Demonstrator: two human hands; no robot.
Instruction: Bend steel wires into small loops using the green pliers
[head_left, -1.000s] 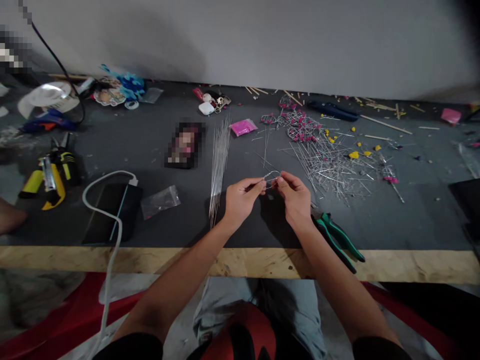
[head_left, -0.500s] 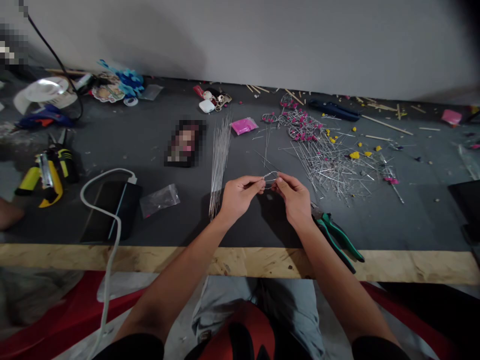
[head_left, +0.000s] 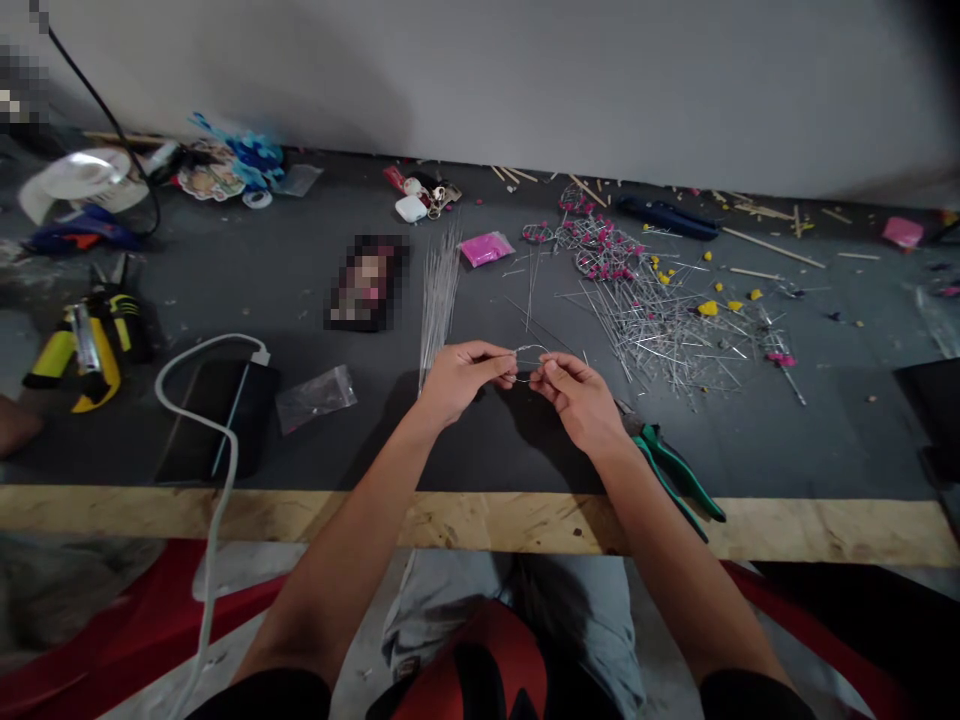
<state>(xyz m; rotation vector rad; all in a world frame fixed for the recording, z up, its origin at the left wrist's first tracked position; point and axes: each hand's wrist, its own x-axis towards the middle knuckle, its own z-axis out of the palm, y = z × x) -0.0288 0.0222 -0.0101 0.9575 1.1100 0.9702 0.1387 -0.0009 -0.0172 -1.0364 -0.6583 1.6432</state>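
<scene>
A: Where the table (head_left: 495,520) shows its bare wooden front edge, what is entered?

B: Pliers (head_left: 679,470), one pair, green-and-black handles, beside the right forearm, handle ends reaching over the edge. White cable (head_left: 216,535), one, left, crossing the edge and plugged into a flat black device (head_left: 236,425).

A: Next row?

B: Clear bag (head_left: 319,398), one, flat, just right of the device. Right hand (head_left: 581,395), one: thumb and fingers pinching a thin wire loop (head_left: 532,348). Left hand (head_left: 461,380), one: fingers pinching the same loop from the opposite side.

A: Location of the loop?

B: Between the two hands, above the dark tabletop, its strands spanning the gap. Whether the ends are joined, cannot tell.

A: Around and past the hands?

B: Yellow cutter (head_left: 94,360), one, far left. Heap of wires (head_left: 667,340), loose, silver, beyond the right hand, with small yellow pieces (head_left: 707,308) along its right side. Straight wires (head_left: 439,290), one bundle, near end partly hidden by the left hand. Dark flat item (head_left: 367,285), one, pixelated, left of the bundle. Pink packet (head_left: 486,249), one, just right of the bundle's far end.

A: Last row?

B: Blue glue gun (head_left: 86,228), one, far left. Dark blue tool (head_left: 667,218), one, lying beyond the heap. White case (head_left: 411,209), one, beside keys. Grey wall (head_left: 525,90), behind all.
</scene>
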